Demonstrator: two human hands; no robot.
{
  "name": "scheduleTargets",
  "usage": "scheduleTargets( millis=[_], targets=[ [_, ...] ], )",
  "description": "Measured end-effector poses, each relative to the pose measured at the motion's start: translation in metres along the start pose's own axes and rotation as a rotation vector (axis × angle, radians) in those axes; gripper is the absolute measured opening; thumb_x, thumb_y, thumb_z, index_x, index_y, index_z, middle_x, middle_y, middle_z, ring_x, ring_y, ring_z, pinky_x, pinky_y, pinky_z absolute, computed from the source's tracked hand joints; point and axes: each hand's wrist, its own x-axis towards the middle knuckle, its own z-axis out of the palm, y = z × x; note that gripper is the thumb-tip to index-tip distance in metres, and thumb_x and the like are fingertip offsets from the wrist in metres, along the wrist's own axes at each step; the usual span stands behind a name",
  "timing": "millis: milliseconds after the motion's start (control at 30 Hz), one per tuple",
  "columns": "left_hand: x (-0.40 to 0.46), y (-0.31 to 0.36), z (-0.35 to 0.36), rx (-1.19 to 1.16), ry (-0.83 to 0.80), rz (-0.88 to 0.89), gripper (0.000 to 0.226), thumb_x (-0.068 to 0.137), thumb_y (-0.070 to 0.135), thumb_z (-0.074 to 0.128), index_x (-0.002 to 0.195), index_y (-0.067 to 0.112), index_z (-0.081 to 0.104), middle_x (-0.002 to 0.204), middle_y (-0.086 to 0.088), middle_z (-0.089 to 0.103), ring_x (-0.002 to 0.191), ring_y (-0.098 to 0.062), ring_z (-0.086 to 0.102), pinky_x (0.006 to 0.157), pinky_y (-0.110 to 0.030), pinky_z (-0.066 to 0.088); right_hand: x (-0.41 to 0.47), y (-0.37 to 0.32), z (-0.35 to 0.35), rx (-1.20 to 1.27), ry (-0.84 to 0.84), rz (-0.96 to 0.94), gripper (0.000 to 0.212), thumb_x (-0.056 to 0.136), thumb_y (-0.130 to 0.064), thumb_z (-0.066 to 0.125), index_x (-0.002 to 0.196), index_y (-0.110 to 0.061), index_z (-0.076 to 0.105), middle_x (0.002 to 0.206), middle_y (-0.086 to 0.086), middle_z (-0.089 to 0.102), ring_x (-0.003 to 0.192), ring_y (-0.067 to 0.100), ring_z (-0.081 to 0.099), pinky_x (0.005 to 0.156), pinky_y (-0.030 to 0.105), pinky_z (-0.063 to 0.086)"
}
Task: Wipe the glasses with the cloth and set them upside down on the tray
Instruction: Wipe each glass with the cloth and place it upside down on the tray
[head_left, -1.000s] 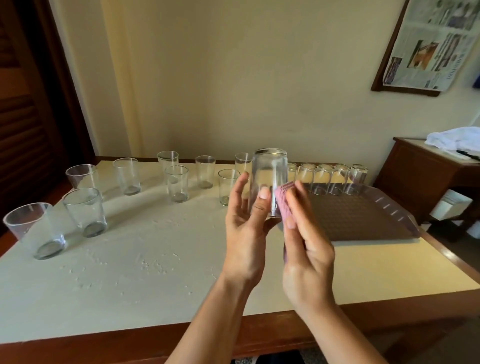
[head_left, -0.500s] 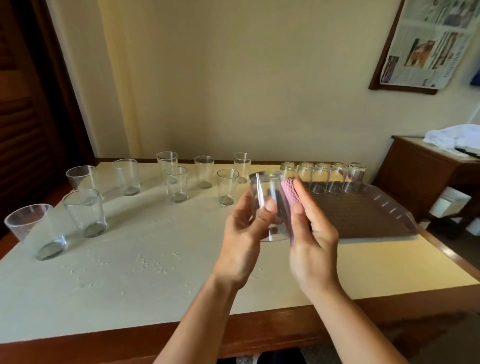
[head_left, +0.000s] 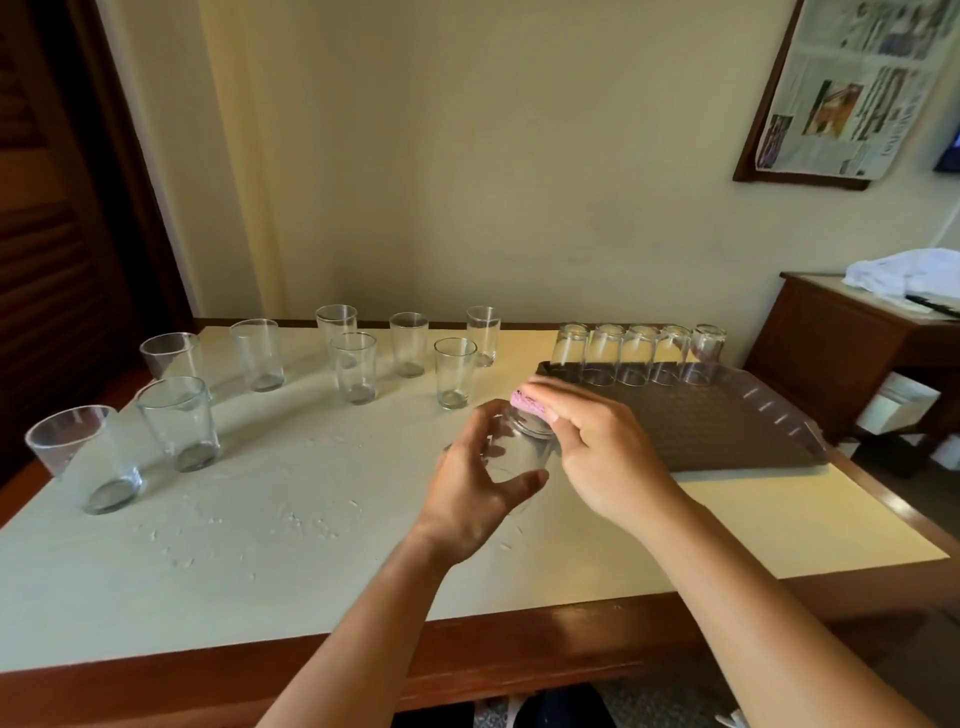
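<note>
Five glasses (head_left: 636, 356) upside down along tray's (head_left: 748, 441) far edge; nine upright glasses (head_left: 358, 366) waiting on table (head_left: 208, 545). Between both hands, just left of tray: tenth glass (head_left: 519, 452), gripped by left hand (head_left: 480, 499); right hand (head_left: 597, 447) pressing pink cloth (head_left: 527, 402) onto its base. Best practice: steady grip, firm turning wipe.

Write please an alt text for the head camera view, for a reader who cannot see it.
A person's left hand holds a clear glass above a table while the right hand presses a pink cloth on it. Five glasses stand upside down on a brown tray; nine more stand upright at left.
</note>
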Motion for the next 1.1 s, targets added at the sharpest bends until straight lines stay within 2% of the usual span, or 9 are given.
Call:
scheduleTargets(
  millis=[67,200,300,400,533,667,833,1000,1100],
  targets=[
    [0.001,0.002,0.003,0.004,-0.008,0.017,0.076,0.08,0.031,0.09,0.143,0.033,0.047,0.125,0.011,0.065,0.112,-0.014,0.061,0.098,-0.037,0.054,0.002,-0.005,-0.001,-0.026,0.005,-0.01,0.047,0.103,0.002,0.049,0.143,-0.019,0.059,0.148,-0.008,0.055,0.132,-0.005,0.042,0.107,-0.002,0.022],
    [0.007,-0.003,-0.004,-0.089,0.071,0.0,0.071,0.08,0.026,0.091,0.137,0.038,0.05,0.126,0.012,0.064,0.112,-0.017,0.061,0.095,-0.035,0.054,-0.011,-0.008,0.001,-0.009,-0.032,-0.1,0.049,0.1,0.006,0.05,0.142,-0.017,0.061,0.148,-0.008,0.055,0.137,0.001,0.046,0.118,0.015,0.031],
    [0.006,-0.002,0.005,-0.051,-0.004,-0.003,0.075,0.079,0.03,0.09,0.142,0.032,0.049,0.128,0.008,0.065,0.113,-0.019,0.062,0.096,-0.035,0.055,-0.003,0.004,-0.003,-0.033,0.047,-0.026,0.047,0.099,0.009,0.05,0.136,-0.016,0.066,0.143,-0.004,0.061,0.132,0.004,0.052,0.117,0.022,0.038],
    [0.012,0.002,0.011,-0.055,-0.013,-0.008,0.077,0.076,0.034,0.09,0.141,0.033,0.049,0.126,0.008,0.065,0.111,-0.019,0.063,0.095,-0.039,0.056,-0.001,-0.003,-0.001,-0.052,0.079,0.005,0.047,0.097,0.009,0.051,0.134,-0.015,0.067,0.141,-0.003,0.062,0.131,0.008,0.054,0.112,0.016,0.037],
    [0.021,-0.005,0.005,-0.106,0.029,-0.036,0.075,0.079,0.023,0.091,0.14,0.029,0.05,0.126,0.006,0.065,0.112,-0.022,0.061,0.094,-0.036,0.056,-0.012,-0.003,-0.004,-0.005,0.051,-0.05,0.045,0.098,0.009,0.052,0.133,-0.014,0.068,0.137,-0.004,0.064,0.127,0.002,0.053,0.108,0.005,0.036],
    [0.017,-0.001,0.019,-0.044,-0.046,-0.012,0.076,0.077,0.034,0.09,0.141,0.035,0.049,0.127,0.007,0.065,0.11,-0.019,0.063,0.094,-0.037,0.056,0.003,0.006,-0.009,-0.003,0.075,0.101,0.045,0.1,0.007,0.048,0.133,-0.016,0.069,0.139,-0.002,0.064,0.128,0.009,0.057,0.096,-0.008,0.027],
    [0.03,-0.004,0.007,-0.07,0.002,-0.023,0.075,0.08,0.025,0.091,0.143,0.03,0.05,0.129,0.007,0.065,0.113,-0.02,0.061,0.097,-0.042,0.056,-0.008,0.0,-0.004,0.027,0.06,-0.005,0.045,0.099,0.009,0.05,0.132,-0.015,0.069,0.137,-0.004,0.064,0.127,0.0,0.053,0.103,-0.002,0.031],
    [0.021,0.0,0.022,-0.001,-0.045,-0.01,0.078,0.08,0.036,0.088,0.145,0.037,0.045,0.13,0.011,0.063,0.112,-0.017,0.061,0.095,-0.042,0.057,0.002,0.008,-0.004,0.037,0.143,0.165,0.048,0.099,0.009,0.048,0.134,-0.018,0.068,0.138,-0.003,0.065,0.128,0.009,0.057,0.095,-0.003,0.031],
    [0.028,-0.002,0.015,-0.036,-0.013,-0.015,0.08,0.08,0.035,0.09,0.146,0.034,0.046,0.131,0.009,0.063,0.115,-0.018,0.061,0.094,-0.037,0.057,-0.01,-0.001,-0.003,0.048,0.14,0.055,0.046,0.098,0.011,0.051,0.131,-0.014,0.069,0.135,-0.004,0.065,0.125,0.003,0.055,0.101,-0.002,0.033]
  ],
)
